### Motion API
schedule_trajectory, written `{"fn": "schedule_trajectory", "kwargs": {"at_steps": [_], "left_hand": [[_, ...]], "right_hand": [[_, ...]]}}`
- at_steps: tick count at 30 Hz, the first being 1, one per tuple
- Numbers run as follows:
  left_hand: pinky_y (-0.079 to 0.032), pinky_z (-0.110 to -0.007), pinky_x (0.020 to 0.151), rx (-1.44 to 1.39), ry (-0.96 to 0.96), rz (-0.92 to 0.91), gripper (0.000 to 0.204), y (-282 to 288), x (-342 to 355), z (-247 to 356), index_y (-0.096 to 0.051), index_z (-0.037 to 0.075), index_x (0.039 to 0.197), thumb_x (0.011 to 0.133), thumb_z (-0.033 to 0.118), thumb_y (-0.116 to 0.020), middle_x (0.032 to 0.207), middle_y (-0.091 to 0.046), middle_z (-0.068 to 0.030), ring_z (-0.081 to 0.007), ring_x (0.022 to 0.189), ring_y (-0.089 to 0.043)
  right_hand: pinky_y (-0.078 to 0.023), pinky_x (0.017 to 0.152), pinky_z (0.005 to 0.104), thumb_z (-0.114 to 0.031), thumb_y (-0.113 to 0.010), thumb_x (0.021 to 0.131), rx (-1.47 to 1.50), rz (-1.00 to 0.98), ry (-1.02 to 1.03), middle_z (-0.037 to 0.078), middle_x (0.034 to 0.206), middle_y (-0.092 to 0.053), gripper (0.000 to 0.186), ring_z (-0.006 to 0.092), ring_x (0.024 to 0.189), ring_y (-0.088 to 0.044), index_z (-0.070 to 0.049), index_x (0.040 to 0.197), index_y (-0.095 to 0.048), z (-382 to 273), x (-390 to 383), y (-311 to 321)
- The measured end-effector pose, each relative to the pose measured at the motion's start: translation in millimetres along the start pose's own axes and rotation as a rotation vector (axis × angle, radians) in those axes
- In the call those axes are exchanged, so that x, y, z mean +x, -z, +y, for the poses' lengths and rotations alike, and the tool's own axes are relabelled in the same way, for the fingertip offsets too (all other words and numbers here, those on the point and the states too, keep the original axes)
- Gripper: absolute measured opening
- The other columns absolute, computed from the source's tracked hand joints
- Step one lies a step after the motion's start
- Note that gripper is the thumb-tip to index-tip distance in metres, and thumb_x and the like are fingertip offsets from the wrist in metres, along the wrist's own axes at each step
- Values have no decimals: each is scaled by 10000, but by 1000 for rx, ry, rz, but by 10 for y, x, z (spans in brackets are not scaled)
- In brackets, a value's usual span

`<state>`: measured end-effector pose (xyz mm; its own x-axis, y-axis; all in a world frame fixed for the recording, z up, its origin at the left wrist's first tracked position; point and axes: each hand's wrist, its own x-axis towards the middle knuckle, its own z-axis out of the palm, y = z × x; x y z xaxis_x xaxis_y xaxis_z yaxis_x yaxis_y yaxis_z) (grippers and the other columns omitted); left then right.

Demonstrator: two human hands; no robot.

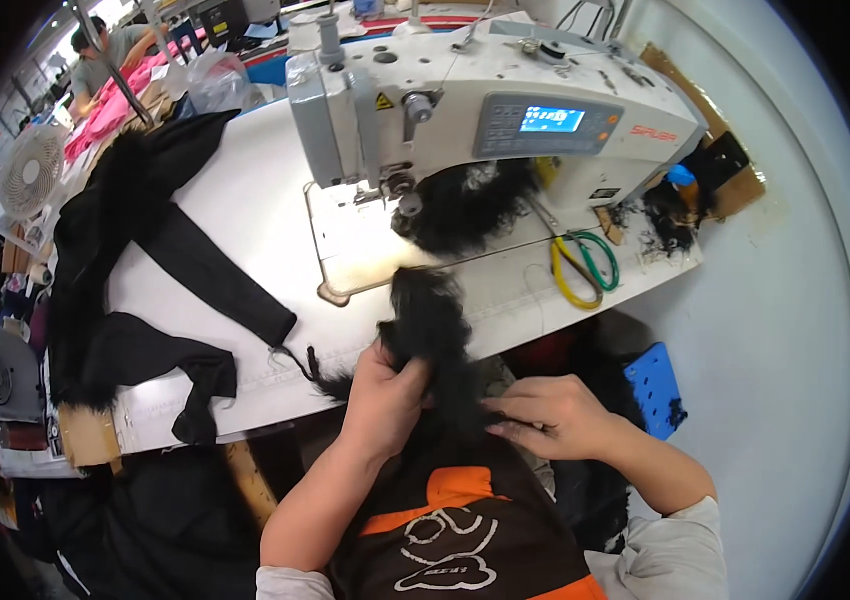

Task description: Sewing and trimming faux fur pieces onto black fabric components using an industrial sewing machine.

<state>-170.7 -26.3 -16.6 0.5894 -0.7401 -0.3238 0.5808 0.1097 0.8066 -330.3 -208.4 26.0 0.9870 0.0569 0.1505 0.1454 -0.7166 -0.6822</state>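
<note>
A piece of shaggy black fur (432,315) hangs in front of me at the table's near edge. My left hand (385,395) is closed on it, the thumb pressed over its left side. On the lower right side of the fur, my right hand (557,415) pinches its edge between thumb and fingers; the fingertips are partly lost in the dark pile. Beyond my hands stands a white sewing machine (455,90) with a lit screen and a lit needle area. More black fur (470,205) lies under its arm, right of the needle.
Scissors (577,270) with yellow and green handles lie on the white table (275,400) at right. A black fur-trimmed garment (125,220) spreads across the table's left. A blue perforated panel (652,390) is beside the wall. Far left are a fan (31,172) and another person (110,60).
</note>
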Motion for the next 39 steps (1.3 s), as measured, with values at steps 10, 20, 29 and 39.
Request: {"fn": "schedule_trajectory", "kwargs": {"at_steps": [10,20,29,39], "left_hand": [[-403,-195,578,-349,-133,-11,501,139,-279,34,-577,28,1438,1149,425,-474,1018,-717,-33,-71,728,-589],[-508,-259,753,78,-412,127,488,89,-194,-37,-693,-17,1159,1184,385,-419,925,-717,-28,-93,840,-617],[-535,-303,822,454,-473,104,178,274,-49,141,-672,-44,1113,1064,61,-537,939,-713,-66,-132,909,-644],[-564,-462,819,1090,-332,319,357,540,255,808,-529,-40,1259,1036,217,-635,1029,-691,-256,-419,899,-713]], "right_hand": [[-606,761,367,-117,-784,921,141,-4,-117,124,1100,-742,222,307,896,-726,-29,1124,-776,-71,316,-275],[-564,954,393,-109,-904,820,91,281,-84,206,1300,-676,644,357,1121,-692,21,1382,-618,-271,531,-229],[-568,923,404,89,-728,846,298,369,122,131,1186,-750,348,331,1084,-705,-3,1181,-713,-210,1177,-502],[-561,856,366,-122,-726,951,223,219,-359,200,1043,-750,235,363,963,-725,2,1150,-741,557,1739,-364]]}}
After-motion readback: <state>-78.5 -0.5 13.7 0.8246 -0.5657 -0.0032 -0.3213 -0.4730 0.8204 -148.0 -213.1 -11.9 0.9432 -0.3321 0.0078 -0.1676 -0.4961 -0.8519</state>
